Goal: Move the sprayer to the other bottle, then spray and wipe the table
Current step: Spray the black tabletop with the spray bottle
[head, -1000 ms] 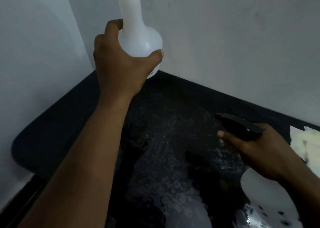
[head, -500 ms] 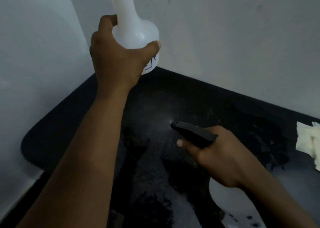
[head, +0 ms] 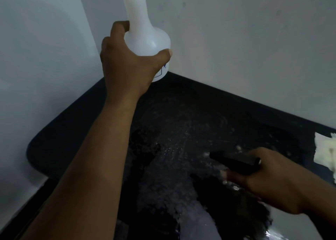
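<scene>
My left hand grips a white plastic bottle with a long open neck and no sprayer, held up in the table's far corner against the walls. My right hand holds the other bottle by its black sprayer head, nozzle pointing left over the table, with a finger under the trigger. That bottle's body is hidden below my hand. The black table is speckled with wet droplets and foam in its middle.
A pale crumpled cloth lies at the table's right edge. Grey walls close in the table at the back and left. The table's rounded left corner ends above a dark floor strip.
My right hand with the sprayer swung left across the table, then back to the right. More wet speckles show on the surface. My left hand still holds the white bottle aloft.
</scene>
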Demonstrator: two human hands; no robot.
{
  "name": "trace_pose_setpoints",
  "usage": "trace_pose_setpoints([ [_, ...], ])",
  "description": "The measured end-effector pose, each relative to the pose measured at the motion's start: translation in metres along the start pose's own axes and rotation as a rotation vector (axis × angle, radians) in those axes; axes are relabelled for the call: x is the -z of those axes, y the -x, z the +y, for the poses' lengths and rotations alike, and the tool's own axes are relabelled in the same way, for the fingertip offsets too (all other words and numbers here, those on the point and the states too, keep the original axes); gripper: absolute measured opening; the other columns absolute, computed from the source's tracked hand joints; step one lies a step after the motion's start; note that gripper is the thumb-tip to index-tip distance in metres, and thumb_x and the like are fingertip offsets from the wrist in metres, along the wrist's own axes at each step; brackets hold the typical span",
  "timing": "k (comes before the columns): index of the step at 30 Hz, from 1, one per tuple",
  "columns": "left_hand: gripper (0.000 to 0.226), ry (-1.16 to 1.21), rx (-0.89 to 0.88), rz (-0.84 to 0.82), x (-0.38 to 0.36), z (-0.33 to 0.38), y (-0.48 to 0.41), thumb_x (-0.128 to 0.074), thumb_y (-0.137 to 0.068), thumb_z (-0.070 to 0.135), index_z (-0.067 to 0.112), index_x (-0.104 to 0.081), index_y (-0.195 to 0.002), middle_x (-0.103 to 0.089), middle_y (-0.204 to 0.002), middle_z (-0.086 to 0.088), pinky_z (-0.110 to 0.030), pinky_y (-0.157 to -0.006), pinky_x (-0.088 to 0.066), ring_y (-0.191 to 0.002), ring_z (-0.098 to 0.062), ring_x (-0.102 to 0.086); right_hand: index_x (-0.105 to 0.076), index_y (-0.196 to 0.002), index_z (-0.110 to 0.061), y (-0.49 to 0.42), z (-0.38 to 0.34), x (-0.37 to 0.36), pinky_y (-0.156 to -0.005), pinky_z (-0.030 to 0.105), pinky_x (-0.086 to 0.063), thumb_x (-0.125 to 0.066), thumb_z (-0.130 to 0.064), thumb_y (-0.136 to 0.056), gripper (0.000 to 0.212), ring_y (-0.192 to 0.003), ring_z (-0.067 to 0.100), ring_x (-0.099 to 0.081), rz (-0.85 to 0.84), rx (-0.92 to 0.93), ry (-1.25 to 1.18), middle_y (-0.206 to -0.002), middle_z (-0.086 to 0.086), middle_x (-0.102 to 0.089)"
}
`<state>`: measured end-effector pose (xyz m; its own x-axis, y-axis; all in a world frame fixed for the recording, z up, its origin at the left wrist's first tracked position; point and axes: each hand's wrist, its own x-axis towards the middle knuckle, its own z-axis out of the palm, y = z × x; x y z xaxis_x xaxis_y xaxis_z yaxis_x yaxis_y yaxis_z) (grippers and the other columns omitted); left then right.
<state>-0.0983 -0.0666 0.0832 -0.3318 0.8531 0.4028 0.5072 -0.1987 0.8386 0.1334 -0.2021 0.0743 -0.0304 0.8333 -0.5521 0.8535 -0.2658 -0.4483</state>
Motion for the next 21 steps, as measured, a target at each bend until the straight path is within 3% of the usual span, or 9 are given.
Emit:
trace_pose_setpoints([
  [2,0.082,0.0,-0.002,-0.003,-0.001,-0.001,0.0,-0.081,-0.063,0.052,0.02,-0.049,-0.131,-0.056,-0.127,0.001,-0.025,-0.089,-0.05,-0.113,-0.011,-0.053,-0.068,-0.06,-0.042,-0.002,0.013,0.004,-0.047,0.018,-0.042,-0.069,-0.048,-0.08,0.021,-0.043,0.002,-0.058,0.018,-0.033,-0.003,-0.05,-0.013,-0.065],
  [4,0.082,-0.002,-0.008,-0.002,-0.001,-0.001,-0.001,-0.081,-0.063,0.052,0.02,-0.049,-0.131,-0.056,-0.128,0.001,-0.025,-0.089,-0.05,-0.113,-0.012,-0.053,-0.07,-0.063,-0.024,-0.006,0.028,0.01,-0.046,0.022,-0.04,-0.071,-0.048,-0.078,0.028,-0.034,0.002,-0.052,0.148,-0.081,-0.089,-0.044,-0.009,-0.062],
  [6,0.081,0.001,-0.015,-0.025,-0.003,-0.002,0.0,-0.081,-0.063,0.052,0.02,-0.049,-0.13,-0.057,-0.126,0.001,-0.027,-0.089,-0.051,-0.112,-0.012,-0.054,-0.07,-0.072,-0.02,-0.006,0.038,0.014,-0.049,0.024,-0.04,-0.069,-0.058,-0.069,0.038,-0.033,0.004,-0.052,0.255,-0.086,-0.137,-0.045,-0.005,-0.063],
  [9,0.077,0.03,-0.028,-0.113,-0.009,-0.004,0.001,-0.083,-0.062,0.05,0.021,-0.052,-0.126,-0.057,-0.111,0.011,-0.012,-0.075,-0.046,-0.098,-0.003,-0.055,-0.065,-0.085,-0.029,-0.006,0.047,0.013,-0.05,0.028,-0.044,-0.055,-0.076,-0.059,0.055,-0.042,0.008,-0.06,0.486,0.004,-0.2,-0.058,0.0,-0.069],
  [12,0.071,0.03,0.001,-0.287,-0.016,-0.012,0.003,-0.084,-0.06,0.051,0.027,-0.053,-0.119,-0.053,-0.096,0.024,-0.003,-0.062,-0.041,-0.084,0.01,-0.052,-0.049,-0.086,-0.029,-0.008,0.049,0.015,-0.038,0.02,-0.042,-0.04,-0.083,-0.071,0.057,-0.044,0.007,-0.063,0.687,0.13,-0.248,-0.054,0.004,-0.064],
  [15,0.072,-0.014,0.046,-0.5,-0.03,-0.021,0.014,-0.086,-0.054,0.052,0.025,-0.056,-0.114,-0.06,-0.103,0.014,-0.011,-0.062,-0.041,-0.086,0.008,-0.053,-0.045,-0.087,-0.032,-0.009,0.047,0.019,-0.041,0.013,-0.042,-0.033,-0.079,-0.083,0.048,-0.043,0.005,-0.063,0.788,0.251,-0.329,-0.063,-0.006,-0.071],
  [17,0.074,-0.05,0.039,-0.579,-0.042,-0.024,0.024,-0.086,-0.053,0.052,0.022,-0.057,-0.114,-0.061,-0.108,0.009,-0.014,-0.064,-0.042,-0.086,0.003,-0.055,-0.054,-0.088,-0.034,-0.007,0.043,0.024,-0.045,0.014,-0.047,-0.04,-0.071,-0.087,0.039,-0.049,0.005,-0.066,0.845,0.3,-0.391,-0.066,-0.011,-0.072],
  [20,0.08,-0.072,0.037,-0.551,-0.057,-0.023,0.032,-0.086,-0.053,0.054,0.021,-0.055,-0.119,-0.06,-0.115,0.001,-0.032,-0.08,-0.052,-0.098,-0.014,-0.059,-0.068,-0.086,-0.041,-0.004,0.038,0.036,-0.05,0.012,-0.051,-0.053,-0.066,-0.084,0.028,-0.061,0.0,-0.07,0.868,0.319,-0.413,-0.072,-0.02,-0.074],
  [21,0.082,-0.078,0.042,-0.519,-0.061,-0.023,0.033,-0.085,-0.053,0.056,0.021,-0.054,-0.12,-0.059,-0.116,-0.001,-0.038,-0.083,-0.053,-0.101,-0.017,-0.058,-0.07,-0.085,-0.043,-0.004,0.036,0.041,-0.05,0.016,-0.052,-0.055,-0.067,-0.082,0.028,-0.062,0.002,-0.07,0.875,0.32,-0.403,-0.074,-0.021,-0.074],
])
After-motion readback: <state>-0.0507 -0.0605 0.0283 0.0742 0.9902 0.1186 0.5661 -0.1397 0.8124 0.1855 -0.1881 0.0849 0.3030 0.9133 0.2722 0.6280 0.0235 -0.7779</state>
